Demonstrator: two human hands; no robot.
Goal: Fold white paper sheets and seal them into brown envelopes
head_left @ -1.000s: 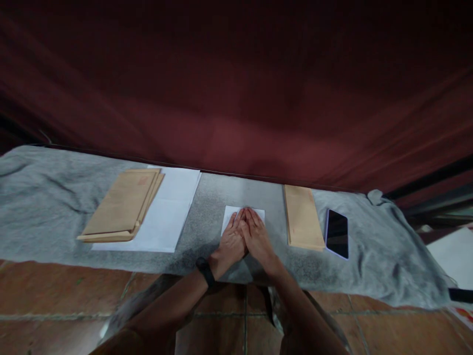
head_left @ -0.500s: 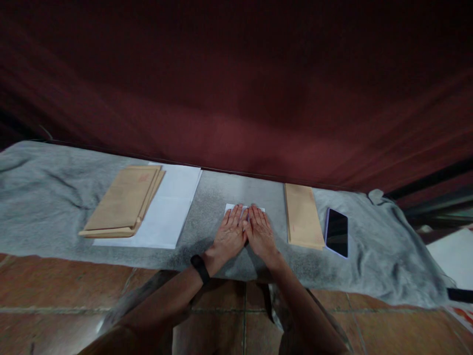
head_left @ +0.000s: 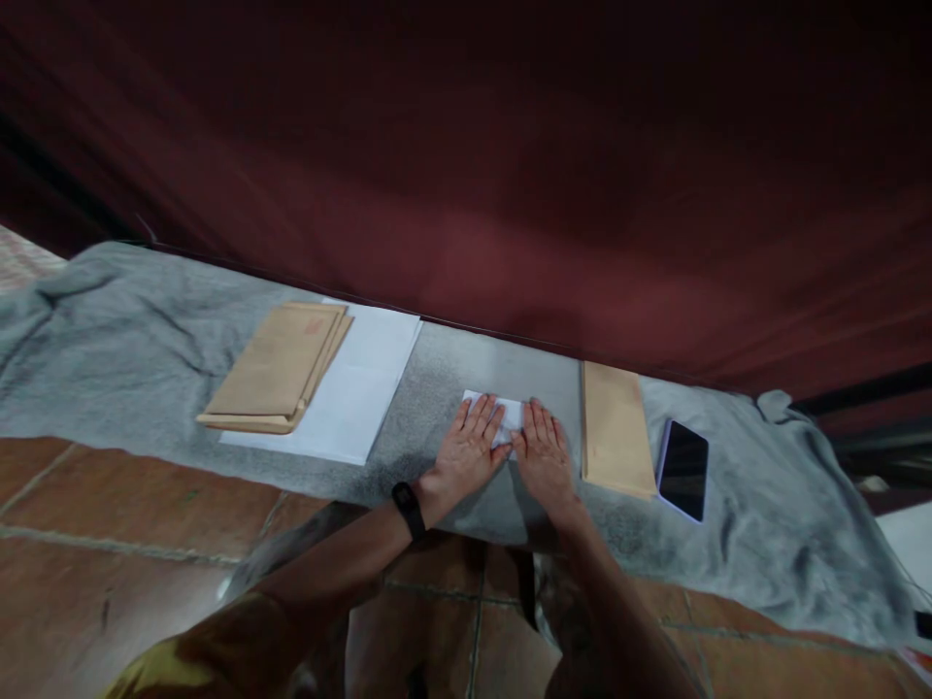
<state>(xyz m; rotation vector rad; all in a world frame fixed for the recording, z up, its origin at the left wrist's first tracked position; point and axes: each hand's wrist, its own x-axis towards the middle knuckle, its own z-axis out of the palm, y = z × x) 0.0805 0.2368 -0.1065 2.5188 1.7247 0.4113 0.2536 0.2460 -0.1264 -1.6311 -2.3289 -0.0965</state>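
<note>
A small folded sheet of white paper (head_left: 513, 417) lies on the grey cloth, mostly covered by my hands. My left hand (head_left: 470, 442) rests flat on its left part, fingers stretched out and pointing away from me. On its right edge lies my right hand (head_left: 545, 456), also flat with the fingers extended. Between the two hands a strip of the paper shows, and the thumbs point toward each other there. To the right of my right hand are brown envelopes (head_left: 617, 427), lying lengthwise away from me.
A stack of brown envelopes (head_left: 273, 364) lies partly over white paper sheets (head_left: 368, 388) on the left. A phone (head_left: 684, 471) with a purple edge sits at the right. Grey cloth (head_left: 429, 388) covers the narrow surface, and a dark red curtain-like sheet (head_left: 466, 243) rises behind it.
My hands have moved apart sideways, so more of the white paper shows between them. The whole view has shifted and tilted slightly.
</note>
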